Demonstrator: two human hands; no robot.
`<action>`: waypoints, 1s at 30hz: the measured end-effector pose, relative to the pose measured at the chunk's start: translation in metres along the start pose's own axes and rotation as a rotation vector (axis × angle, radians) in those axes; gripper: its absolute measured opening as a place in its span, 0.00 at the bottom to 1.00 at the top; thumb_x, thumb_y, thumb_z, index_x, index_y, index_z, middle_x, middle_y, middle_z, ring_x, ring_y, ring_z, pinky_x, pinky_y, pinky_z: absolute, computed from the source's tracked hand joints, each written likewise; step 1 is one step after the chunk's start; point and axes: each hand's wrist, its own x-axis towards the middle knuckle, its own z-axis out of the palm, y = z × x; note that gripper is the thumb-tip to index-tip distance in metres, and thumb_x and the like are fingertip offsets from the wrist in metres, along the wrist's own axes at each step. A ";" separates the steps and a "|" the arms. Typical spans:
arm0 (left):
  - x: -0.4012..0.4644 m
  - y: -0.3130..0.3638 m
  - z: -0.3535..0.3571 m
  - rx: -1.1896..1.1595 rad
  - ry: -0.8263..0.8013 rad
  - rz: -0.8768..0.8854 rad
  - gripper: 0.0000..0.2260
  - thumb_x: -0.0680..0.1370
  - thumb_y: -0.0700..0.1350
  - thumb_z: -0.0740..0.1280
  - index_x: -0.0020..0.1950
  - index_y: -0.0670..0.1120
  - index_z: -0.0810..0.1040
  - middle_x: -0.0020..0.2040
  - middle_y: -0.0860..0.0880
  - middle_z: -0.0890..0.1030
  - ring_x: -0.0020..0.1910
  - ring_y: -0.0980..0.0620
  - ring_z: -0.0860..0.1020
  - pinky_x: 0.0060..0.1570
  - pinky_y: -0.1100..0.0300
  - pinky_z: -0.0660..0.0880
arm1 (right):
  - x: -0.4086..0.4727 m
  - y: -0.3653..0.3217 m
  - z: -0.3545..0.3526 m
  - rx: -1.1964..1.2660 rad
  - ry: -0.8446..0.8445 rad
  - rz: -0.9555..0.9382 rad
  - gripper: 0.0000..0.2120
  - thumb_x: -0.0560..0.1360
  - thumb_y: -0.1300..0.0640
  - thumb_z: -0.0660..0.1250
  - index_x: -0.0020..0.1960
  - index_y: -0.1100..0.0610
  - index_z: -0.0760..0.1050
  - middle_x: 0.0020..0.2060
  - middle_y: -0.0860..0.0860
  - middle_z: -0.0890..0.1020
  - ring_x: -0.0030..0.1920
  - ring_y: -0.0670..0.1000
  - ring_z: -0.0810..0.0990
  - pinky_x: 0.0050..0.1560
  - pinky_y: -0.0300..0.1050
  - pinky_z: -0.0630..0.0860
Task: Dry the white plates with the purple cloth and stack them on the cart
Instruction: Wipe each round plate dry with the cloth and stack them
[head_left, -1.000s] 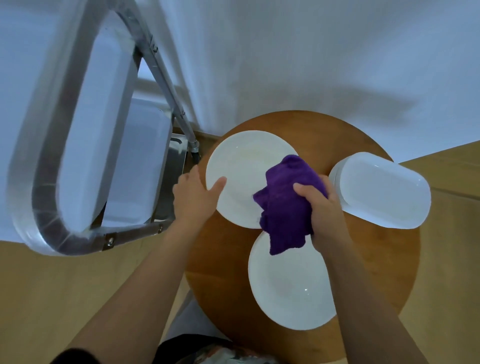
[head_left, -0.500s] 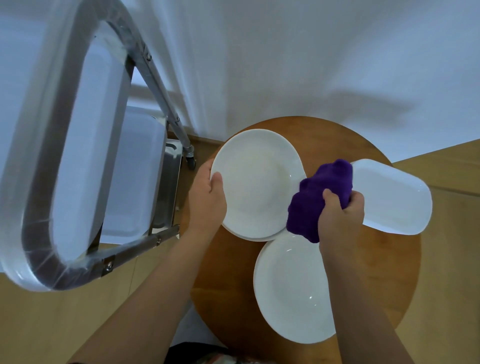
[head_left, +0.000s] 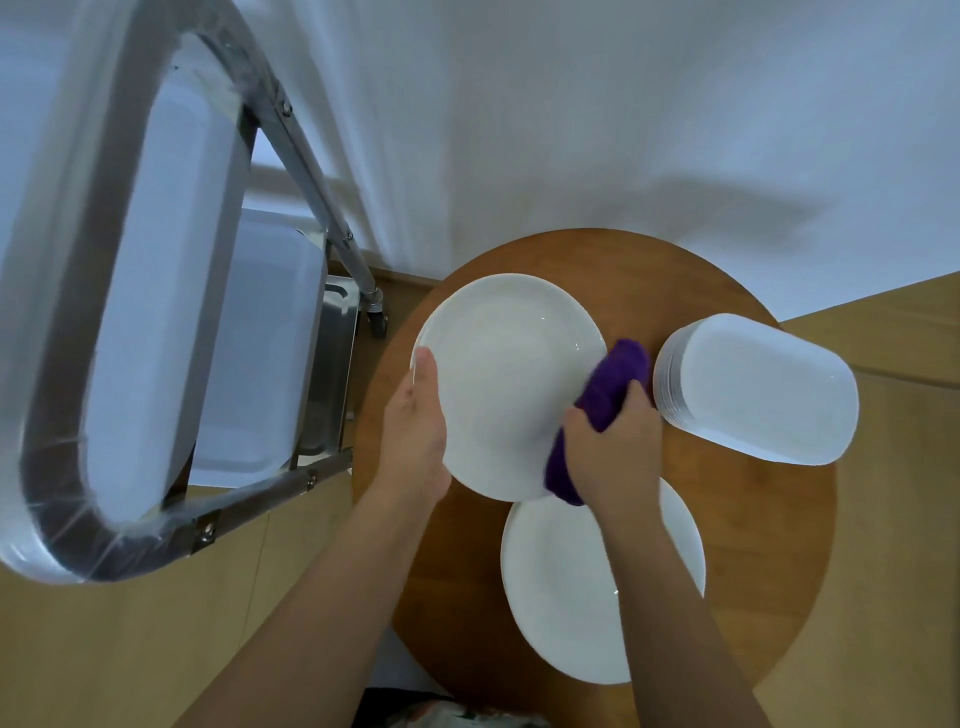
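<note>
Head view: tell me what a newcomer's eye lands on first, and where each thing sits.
The purple cloth stands out most, gripped by the right hand against the right edge of a round white plate that the left hand holds at its left rim over the wooden table. A second plate lies nearer the person, and a stack of oblong plates sits at the table's right. The metal cart fills the left.

Glossy white plate (head_left: 506, 384); fuzzy purple cloth (head_left: 605, 400); smooth wooden table (head_left: 769, 519); shiny metal cart (head_left: 291, 130).
</note>
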 end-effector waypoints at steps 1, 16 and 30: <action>-0.006 -0.003 0.001 -0.010 0.001 0.008 0.12 0.78 0.63 0.53 0.55 0.61 0.70 0.48 0.57 0.77 0.47 0.53 0.77 0.41 0.56 0.77 | -0.001 -0.001 0.008 -0.063 -0.037 -0.007 0.30 0.76 0.51 0.63 0.73 0.58 0.56 0.65 0.56 0.67 0.64 0.56 0.69 0.61 0.50 0.73; -0.075 -0.006 0.025 0.030 -0.056 0.239 0.09 0.79 0.61 0.54 0.45 0.62 0.71 0.46 0.57 0.78 0.47 0.51 0.79 0.43 0.57 0.79 | -0.009 -0.013 -0.004 0.010 0.143 -0.483 0.31 0.75 0.46 0.49 0.76 0.55 0.54 0.75 0.54 0.58 0.75 0.55 0.53 0.75 0.55 0.48; -0.117 -0.040 0.040 -0.149 -0.152 0.111 0.19 0.77 0.63 0.58 0.50 0.51 0.79 0.40 0.50 0.85 0.46 0.49 0.82 0.47 0.54 0.80 | -0.066 0.053 -0.074 -0.166 -0.435 -1.010 0.22 0.78 0.52 0.56 0.72 0.51 0.66 0.68 0.46 0.72 0.69 0.43 0.63 0.69 0.29 0.42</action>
